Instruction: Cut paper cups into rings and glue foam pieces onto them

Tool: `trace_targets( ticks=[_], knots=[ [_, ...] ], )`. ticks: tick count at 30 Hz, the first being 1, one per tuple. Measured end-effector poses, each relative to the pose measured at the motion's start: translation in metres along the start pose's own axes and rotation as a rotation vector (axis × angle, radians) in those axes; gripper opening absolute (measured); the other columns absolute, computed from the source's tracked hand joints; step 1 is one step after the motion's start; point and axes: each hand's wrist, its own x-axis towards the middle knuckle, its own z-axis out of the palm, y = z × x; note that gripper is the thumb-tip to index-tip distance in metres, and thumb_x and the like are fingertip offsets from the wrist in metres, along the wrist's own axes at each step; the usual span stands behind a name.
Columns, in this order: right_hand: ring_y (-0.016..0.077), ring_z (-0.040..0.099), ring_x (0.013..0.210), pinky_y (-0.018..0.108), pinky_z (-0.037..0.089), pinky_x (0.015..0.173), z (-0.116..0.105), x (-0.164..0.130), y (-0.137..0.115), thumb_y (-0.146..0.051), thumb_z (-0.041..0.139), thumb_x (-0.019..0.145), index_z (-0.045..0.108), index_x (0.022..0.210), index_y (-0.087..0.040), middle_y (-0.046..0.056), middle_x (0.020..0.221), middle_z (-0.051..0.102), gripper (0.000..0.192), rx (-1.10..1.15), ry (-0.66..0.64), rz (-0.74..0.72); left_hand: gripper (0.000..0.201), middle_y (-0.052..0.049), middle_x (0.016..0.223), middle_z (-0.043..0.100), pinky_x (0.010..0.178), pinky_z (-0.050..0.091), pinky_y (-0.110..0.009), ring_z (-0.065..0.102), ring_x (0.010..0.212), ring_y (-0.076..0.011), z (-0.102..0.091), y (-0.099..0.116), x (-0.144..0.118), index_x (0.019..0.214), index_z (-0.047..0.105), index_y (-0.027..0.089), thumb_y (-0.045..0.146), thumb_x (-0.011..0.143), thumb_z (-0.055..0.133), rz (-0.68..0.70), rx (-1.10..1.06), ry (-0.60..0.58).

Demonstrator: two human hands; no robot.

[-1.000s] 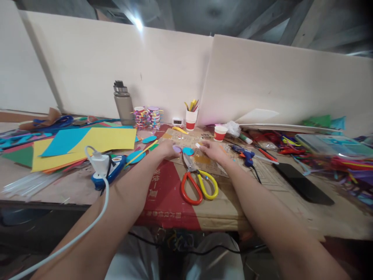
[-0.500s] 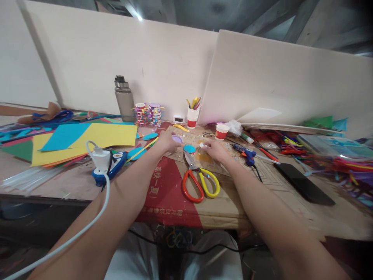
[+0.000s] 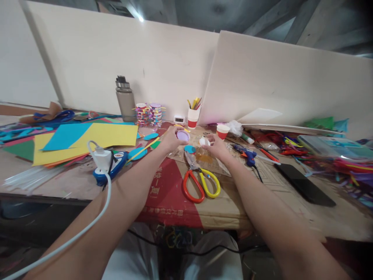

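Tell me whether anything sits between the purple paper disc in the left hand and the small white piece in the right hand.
Nothing visible does. The left hand holds the purple disc up, the right hand holds the white piece, with open air between. The blue disc and scissors lie lower, on the cardboard.

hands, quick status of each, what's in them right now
Left hand: closed on a round lilac paper disc.
Right hand: closed on a small white object; what it is cannot be told.

On the table (image 3: 72, 182), the scissors (image 3: 198, 181) lie just in front of both hands, the left hand (image 3: 170, 140) left of the right hand (image 3: 215, 147). The glue gun (image 3: 247, 156) sits to the right (a phone (image 3: 303, 184) beyond it). Paper sheets (image 3: 87, 140) lie far left, with a bottle (image 3: 124, 99) behind them.
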Motion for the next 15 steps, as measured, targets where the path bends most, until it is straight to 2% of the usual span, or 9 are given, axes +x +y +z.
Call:
trace_targets(
  ticks=[3, 7, 11, 15],
  knots=[
    [0.0221, 0.063, 0.099, 0.032, 0.049, 0.087, -0.003, -0.005, 0.0, -0.021, 0.077, 0.069, 0.06, 0.124, -0.01, 0.015, 0.116, 0.066, 0.058, -0.193, -0.005, -0.06, 0.061, -0.005, 0.099, 0.065, 0.068, 0.045, -0.025, 0.06, 0.084, -0.0163, 0.002, 0.005, -0.001, 0.101, 0.063, 0.017, 0.013, 0.044, 0.086, -0.074, -0.229, 0.036],
    [0.0291, 0.06, 0.11, 0.037, 0.045, 0.095, -0.003, -0.01, 0.004, -0.032, 0.077, 0.072, 0.069, 0.111, -0.014, 0.014, 0.116, 0.067, 0.043, -0.382, -0.096, -0.098, 0.052, -0.002, 0.086, 0.064, 0.05, 0.033, -0.018, 0.055, 0.066, -0.0098, 0.0, 0.014, -0.002, 0.095, 0.062, 0.017, 0.01, 0.047, 0.081, -0.185, -0.589, 0.02],
    [0.0286, 0.056, 0.118, 0.04, 0.041, 0.102, -0.001, -0.007, 0.005, -0.037, 0.073, 0.078, 0.067, 0.115, -0.013, 0.016, 0.122, 0.065, 0.045, -0.376, -0.009, -0.136, 0.047, 0.0, 0.08, 0.062, 0.047, 0.029, -0.015, 0.05, 0.06, -0.0058, -0.003, 0.02, -0.003, 0.09, 0.061, 0.017, 0.004, 0.047, 0.077, -0.208, -0.76, 0.004],
    [0.0214, 0.062, 0.103, 0.036, 0.047, 0.093, 0.001, -0.004, 0.0, -0.028, 0.065, 0.085, 0.068, 0.11, -0.013, 0.013, 0.11, 0.069, 0.029, -0.249, 0.012, -0.197, 0.048, 0.002, 0.076, 0.061, 0.047, 0.026, -0.015, 0.048, 0.058, -0.005, -0.004, 0.023, -0.004, 0.089, 0.06, 0.018, -0.003, 0.047, 0.07, -0.223, -0.854, 0.047]
  ],
)
